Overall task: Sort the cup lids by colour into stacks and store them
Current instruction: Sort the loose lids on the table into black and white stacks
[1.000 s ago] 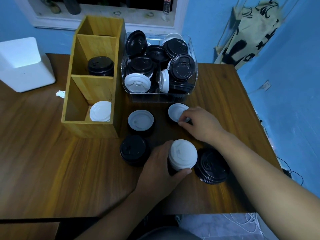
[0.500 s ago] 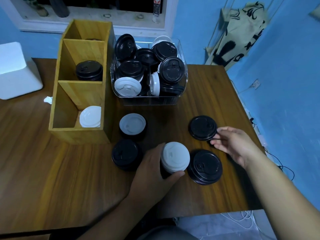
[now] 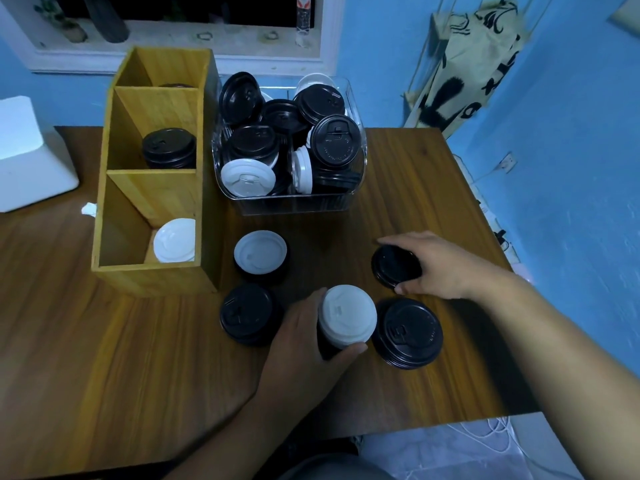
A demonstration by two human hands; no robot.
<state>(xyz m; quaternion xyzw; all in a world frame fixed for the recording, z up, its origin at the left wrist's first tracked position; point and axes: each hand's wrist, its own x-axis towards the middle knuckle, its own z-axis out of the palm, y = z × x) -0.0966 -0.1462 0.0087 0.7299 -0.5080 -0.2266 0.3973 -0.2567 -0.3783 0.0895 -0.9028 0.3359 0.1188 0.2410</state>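
Note:
My left hand (image 3: 304,355) grips a stack of lids with a white lid on top (image 3: 347,317) and black ones beneath. My right hand (image 3: 440,265) closes its fingers around a single black lid (image 3: 394,265) lying on the table. Beside these sit a wide black stack (image 3: 408,333), another black stack (image 3: 247,317) and a dark stack topped with a white lid (image 3: 260,252). The wooden organiser (image 3: 152,278) holds white lids (image 3: 175,240) in its near compartment and black lids (image 3: 168,148) in the middle one. A clear bin (image 3: 294,202) holds several mixed lids.
A white box (image 3: 31,161) stands at the table's far left, with a scrap of white paper (image 3: 89,209) near the organiser. The table's right edge (image 3: 485,216) borders a blue wall with a socket and cables. A patterned cloth (image 3: 464,64) hangs behind.
My right hand lifted away from a small white lid, which is gone, leaving a black lid there. It swung right, then came back and closed on that black lid. The left hand stayed put.

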